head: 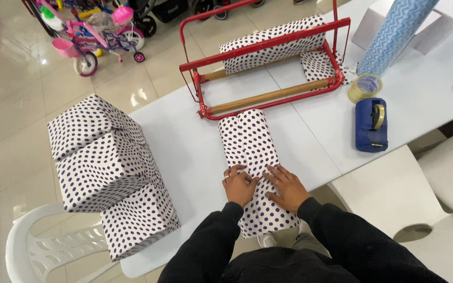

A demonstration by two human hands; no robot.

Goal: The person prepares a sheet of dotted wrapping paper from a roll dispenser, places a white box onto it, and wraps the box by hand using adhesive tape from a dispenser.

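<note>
Seen from above, both hands pressed flat on a box wrapped in white paper with dark dots (252,157), lying at the lower centre on a white table (300,136). The left hand (239,184) and right hand (288,187) lay side by side, fingers spread and gripping nothing. Three wrapped boxes (106,167) were stacked at left; a red paper-roll holder (268,57) stood above, a blue tape dispenser (371,124) at right.

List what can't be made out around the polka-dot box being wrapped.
- Polka-dot box, head view: its near end is hidden under the left hand, the right hand and the sleeves.
- Blue-patterned roll: its top is cut off by the upper edge.
- Tape dispenser: any loose tape end is too small to see.
</note>
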